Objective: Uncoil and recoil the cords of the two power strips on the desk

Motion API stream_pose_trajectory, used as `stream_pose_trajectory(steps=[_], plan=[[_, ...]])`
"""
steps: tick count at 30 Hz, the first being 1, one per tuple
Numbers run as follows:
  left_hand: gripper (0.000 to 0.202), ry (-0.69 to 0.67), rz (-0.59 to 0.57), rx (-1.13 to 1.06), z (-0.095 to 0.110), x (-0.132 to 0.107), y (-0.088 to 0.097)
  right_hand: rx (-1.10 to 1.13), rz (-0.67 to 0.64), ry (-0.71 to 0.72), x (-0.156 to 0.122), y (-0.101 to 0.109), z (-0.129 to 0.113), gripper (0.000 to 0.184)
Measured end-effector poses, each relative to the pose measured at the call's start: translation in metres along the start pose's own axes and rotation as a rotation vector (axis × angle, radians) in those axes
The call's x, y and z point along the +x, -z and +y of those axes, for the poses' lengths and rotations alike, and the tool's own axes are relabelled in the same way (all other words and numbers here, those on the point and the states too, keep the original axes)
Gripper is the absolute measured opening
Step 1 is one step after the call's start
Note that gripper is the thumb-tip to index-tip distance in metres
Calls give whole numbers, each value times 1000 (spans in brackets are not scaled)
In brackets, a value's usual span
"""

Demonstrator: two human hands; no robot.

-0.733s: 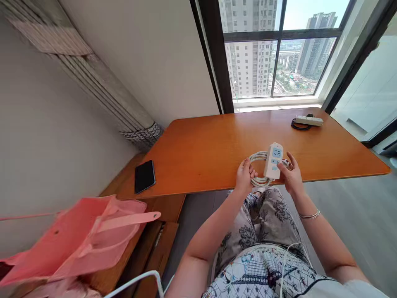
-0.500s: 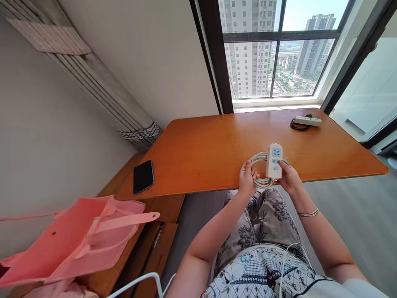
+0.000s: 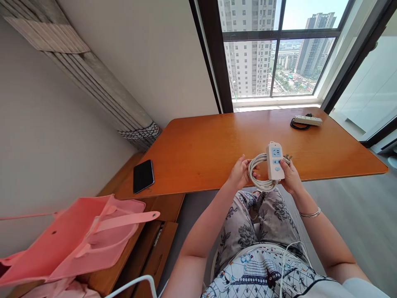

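My right hand [image 3: 290, 177] grips a small white power strip [image 3: 275, 161] by its right edge, just above the table's front edge. Its blue-faced socket side is turned up toward me. The plug [image 3: 288, 158], prongs outward, sticks out beside the same hand. A coiled white cord [image 3: 253, 166] hangs in a loop at the strip's left side. At that loop is my left hand [image 3: 240, 172], its thumb lifted and fingers apart. Some of its fingertips pass behind the cord and show through the coil.
The brown table [image 3: 198, 153] spans the view below the window. A second power strip [image 3: 307, 120] with a black cord lies at its far right. A black phone [image 3: 143, 176] rests at the left end. Lower left, a pink bag [image 3: 83, 240] sits on wooden furniture.
My left hand has loosened from a pinch on the cord and shifted left, so more of the coil shows. The strip remains in my right hand, and the plug's prongs now show.
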State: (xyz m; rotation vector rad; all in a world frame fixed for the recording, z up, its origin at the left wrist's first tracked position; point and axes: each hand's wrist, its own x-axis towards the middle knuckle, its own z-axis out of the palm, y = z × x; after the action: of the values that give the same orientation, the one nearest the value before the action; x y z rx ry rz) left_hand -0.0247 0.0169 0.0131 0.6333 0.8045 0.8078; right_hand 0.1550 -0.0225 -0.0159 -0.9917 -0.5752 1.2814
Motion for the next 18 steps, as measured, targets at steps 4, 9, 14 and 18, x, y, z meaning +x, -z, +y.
stream_pose_trajectory(steps=[4,9,14,18], plan=[[53,63,-111,221,7,8,13,-91,-84,67,-2,0,2,66],[45,-88,-86,233,-10,20,14,-210,-75,116,3,4,3,67],[36,-165,-47,272,-22,39,7,-300,-55,205,21,19,-6,68],[22,-391,31,395,-25,50,14,-319,51,197,50,49,-32,63]])
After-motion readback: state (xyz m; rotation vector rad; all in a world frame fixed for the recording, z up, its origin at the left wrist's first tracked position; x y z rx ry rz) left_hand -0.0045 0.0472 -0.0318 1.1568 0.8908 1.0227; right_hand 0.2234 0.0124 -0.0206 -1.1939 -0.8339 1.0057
